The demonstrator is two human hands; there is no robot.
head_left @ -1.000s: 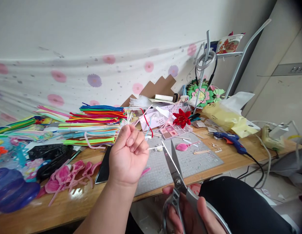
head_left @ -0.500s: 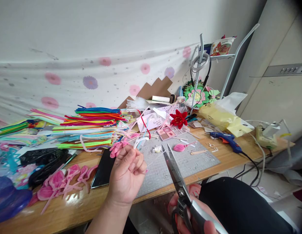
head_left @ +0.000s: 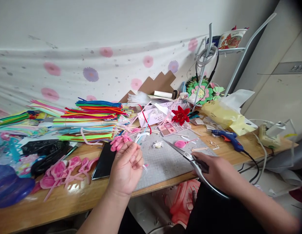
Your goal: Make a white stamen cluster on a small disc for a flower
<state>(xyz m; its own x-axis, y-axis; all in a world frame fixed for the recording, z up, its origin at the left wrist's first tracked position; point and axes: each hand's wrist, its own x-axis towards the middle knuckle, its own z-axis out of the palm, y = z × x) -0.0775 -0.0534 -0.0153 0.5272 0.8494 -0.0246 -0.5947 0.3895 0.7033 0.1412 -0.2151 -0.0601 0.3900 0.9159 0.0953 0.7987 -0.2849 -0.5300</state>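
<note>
My left hand (head_left: 128, 165) hovers over the table's front edge with its fingers curled round thin white strips (head_left: 144, 167) that poke out on the right. My right hand (head_left: 218, 174) grips the handles of steel scissors (head_left: 187, 155), whose blades lie low over the grey cutting mat (head_left: 163, 162) and point left. A small white tuft (head_left: 157, 144) and a pink petal piece (head_left: 181, 145) lie on the mat just beyond the blades. A pink chenille flower (head_left: 119, 142) sits right behind my left hand.
Stacks of coloured chenille stems (head_left: 92, 118) fill the back left. Pink petal shapes (head_left: 65, 172), a black tablet (head_left: 104, 161), a red flower (head_left: 180, 115), a makeup palette (head_left: 172, 127), a blue glue gun (head_left: 227, 138) and a yellow bag (head_left: 224, 117) crowd the wooden table (head_left: 55, 204).
My right hand moved the scissors from upright near my lap down and forward onto the mat. My left hand dropped lower, and the white tuft now lies on the mat.
</note>
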